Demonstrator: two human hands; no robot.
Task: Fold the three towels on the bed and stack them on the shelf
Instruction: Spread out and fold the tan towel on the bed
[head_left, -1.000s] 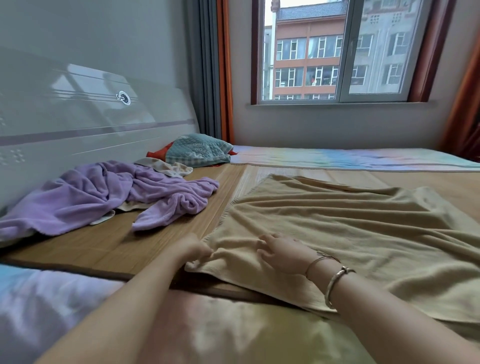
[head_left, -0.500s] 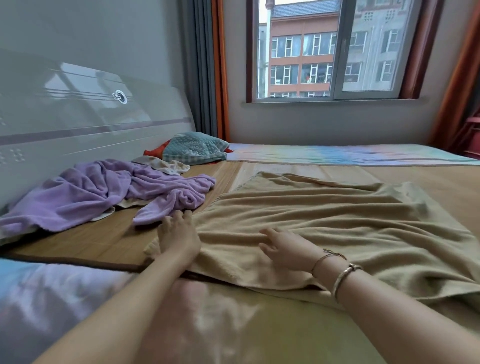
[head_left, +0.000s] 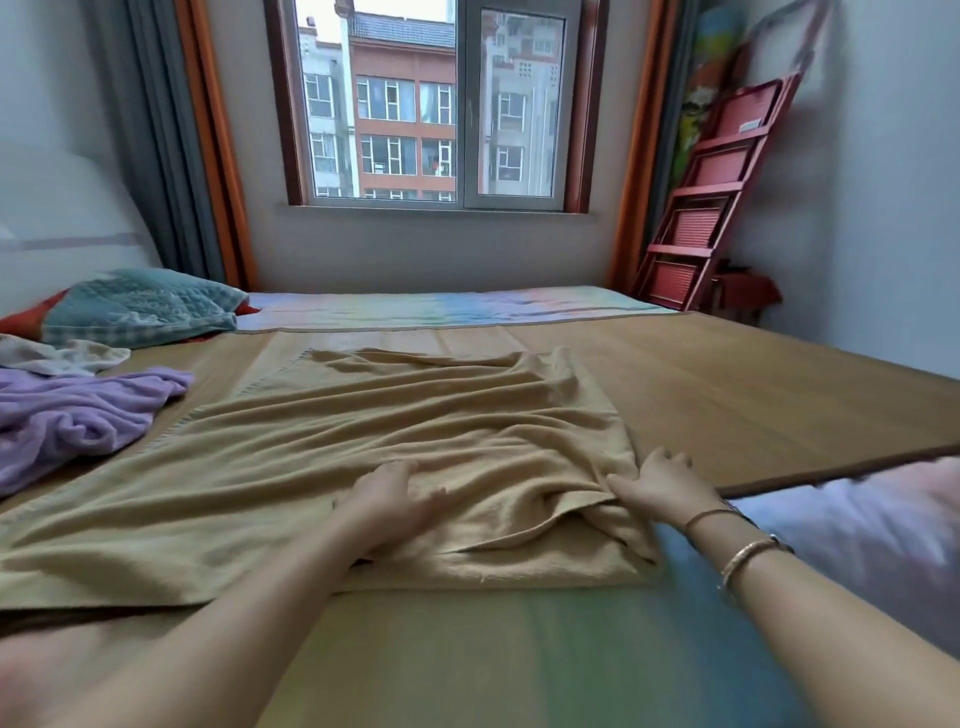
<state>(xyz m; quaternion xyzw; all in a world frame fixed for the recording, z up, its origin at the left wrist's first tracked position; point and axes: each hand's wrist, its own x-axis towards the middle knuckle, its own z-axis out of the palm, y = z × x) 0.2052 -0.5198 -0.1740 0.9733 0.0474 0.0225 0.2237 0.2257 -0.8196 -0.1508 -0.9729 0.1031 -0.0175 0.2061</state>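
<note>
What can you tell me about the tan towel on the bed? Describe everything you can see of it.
The tan towel is a large, soft, terry-looking cloth spread out on the woven mat, heavily wrinkled, not yet folded. Its near right corner is rumpled and bunched. The left hand rests flat on it near the front edge; the right hand touches the bunched corner. The purple towel lies apart to its left.

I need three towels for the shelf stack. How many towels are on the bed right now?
3. A tan towel lies spread under both hands, a purple towel is crumpled at the left, and a whitish towel lies just beyond it, partly hidden.
</note>
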